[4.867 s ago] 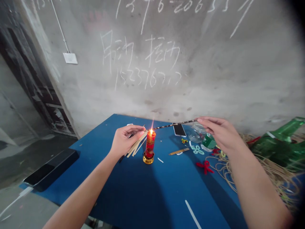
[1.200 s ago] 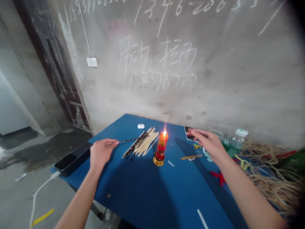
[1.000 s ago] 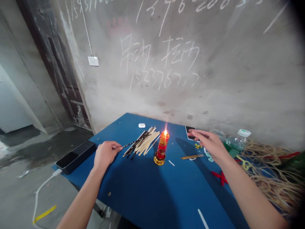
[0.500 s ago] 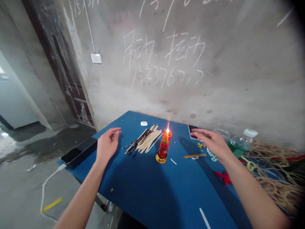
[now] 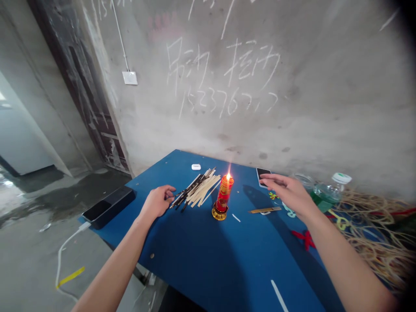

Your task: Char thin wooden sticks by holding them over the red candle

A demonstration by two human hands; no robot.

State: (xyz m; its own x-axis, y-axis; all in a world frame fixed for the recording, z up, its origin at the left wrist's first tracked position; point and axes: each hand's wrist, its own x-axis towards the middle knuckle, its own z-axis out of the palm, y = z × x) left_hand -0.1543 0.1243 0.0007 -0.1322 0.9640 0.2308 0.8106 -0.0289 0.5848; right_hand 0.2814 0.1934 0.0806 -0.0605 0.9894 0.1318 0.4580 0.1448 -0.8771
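My left hand [image 5: 158,202] is at the left end of a loose pile of thin flat sticks [image 5: 203,189]. Its fingers are curled in around the end of a dark, blackened stick [image 5: 182,195]; the fingertips partly hide the contact. Some sticks in the pile are pale, others black. Right of the pile stands a lit red candle [image 5: 225,193] on a gold base [image 5: 219,212]. My right hand [image 5: 287,190] hovers over the table at the right, fingers stretched and slightly apart, holding nothing. Just beyond its fingertips lies a phone [image 5: 263,176].
A bottle with green liquid [image 5: 328,193], a heap of tan cords [image 5: 377,234] and a red twisted piece [image 5: 304,239] are on the right. A brown strip [image 5: 264,210] lies near the candle. A black device [image 5: 108,207] rests on the left edge of the blue table [image 5: 195,255].
My left hand has moved right and slightly down, from beside the pile to the dark stick's end, its fingers curling around it. The right hand has barely moved.
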